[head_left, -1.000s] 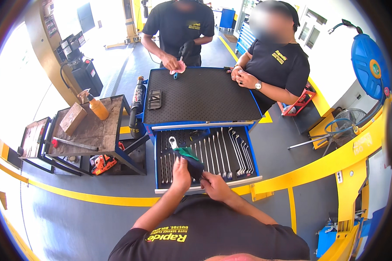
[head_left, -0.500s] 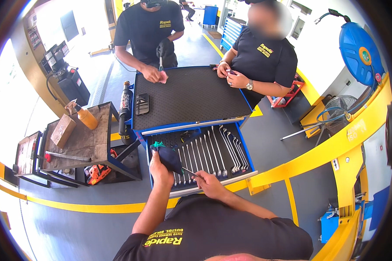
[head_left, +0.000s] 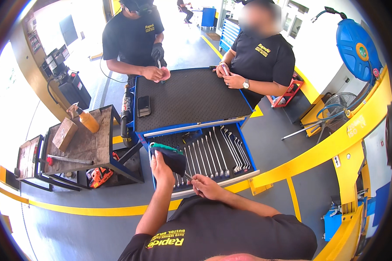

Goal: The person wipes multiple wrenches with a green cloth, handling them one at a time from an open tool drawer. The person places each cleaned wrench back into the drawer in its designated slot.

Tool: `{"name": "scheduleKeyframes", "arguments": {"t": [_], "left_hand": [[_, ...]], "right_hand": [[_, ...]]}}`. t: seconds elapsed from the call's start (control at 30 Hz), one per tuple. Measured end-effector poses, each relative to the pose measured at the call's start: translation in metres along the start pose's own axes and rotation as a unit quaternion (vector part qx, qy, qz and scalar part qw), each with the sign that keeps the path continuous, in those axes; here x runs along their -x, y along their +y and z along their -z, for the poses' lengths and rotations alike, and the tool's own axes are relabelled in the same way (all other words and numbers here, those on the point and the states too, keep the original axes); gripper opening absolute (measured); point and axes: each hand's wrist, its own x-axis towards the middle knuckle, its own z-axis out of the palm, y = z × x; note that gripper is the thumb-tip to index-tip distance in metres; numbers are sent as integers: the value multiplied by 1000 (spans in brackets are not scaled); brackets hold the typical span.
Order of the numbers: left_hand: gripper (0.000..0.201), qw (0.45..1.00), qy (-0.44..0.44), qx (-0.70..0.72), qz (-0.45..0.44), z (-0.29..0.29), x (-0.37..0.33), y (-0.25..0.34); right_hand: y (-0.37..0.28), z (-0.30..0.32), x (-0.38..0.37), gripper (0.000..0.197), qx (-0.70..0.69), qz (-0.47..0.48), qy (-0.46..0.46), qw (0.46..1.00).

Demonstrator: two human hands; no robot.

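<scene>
At the lower centre of the frame, the left hand point(head_left: 162, 167) is raised above the open tool drawer point(head_left: 248, 167) and is closed around a dark cloth with a green edge point(head_left: 172, 155). The cloth hangs over the left part of the drawer. Just right of it, the right hand point(head_left: 207, 187) rests at the front edge of the drawer with its fingers curled around the end of a thin metal tool point(head_left: 187, 176). The upper end of that tool runs up into the cloth, so its type cannot be told.

The drawer belongs to a blue tool cart point(head_left: 137, 108) in the centre of the frame. A row of wrenches point(head_left: 217, 152) lies in the drawer tray, to the right of both hands. The cart top carries a black textured mat point(head_left: 191, 95), and a dark phone point(head_left: 143, 105) lies on the mat near its left edge.

At the upper centre, a person in a black shirt point(head_left: 133, 37) stands behind the cart and holds a small item with both hands. At the upper right, a second person in a black shirt point(head_left: 261, 61) leans on the far right corner of the mat.

At the left of the frame, a wooden-topped side cart point(head_left: 80, 143) holds a wood block point(head_left: 65, 134) and an orange spray bottle point(head_left: 88, 121).
</scene>
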Motion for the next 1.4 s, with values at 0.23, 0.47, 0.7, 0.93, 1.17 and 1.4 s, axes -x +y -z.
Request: {"name": "scheduleKeyframes", "arguments": {"t": [0.23, 0.47, 0.7, 0.93, 1.17, 1.4], "left_hand": [[22, 972, -176, -135, -71, 8, 41, -52], [15, 732, -321, -520, -301, 24, 26, -12], [20, 678, -414, -559, -239, 41, 40, -44], [20, 768, -350, -519, -132, 51, 35, -51], [14, 852, -203, -473, -97, 59, 27, -36], [26, 862, -229, -453, 22, 47, 34, 5]], "right_hand": [[-17, -15, -20, 36, -209, -13, 143, 967], [-52, 18, -23, 56, 16, 214, 145, 966], [-84, 11, -15, 58, -330, 207, 45, 920], [-97, -8, 7, 43, -143, 336, -32, 930], [-111, -7, -2, 35, 16, 341, -42, 939], [-106, 64, -28, 39, -331, 229, 127, 907]]}}
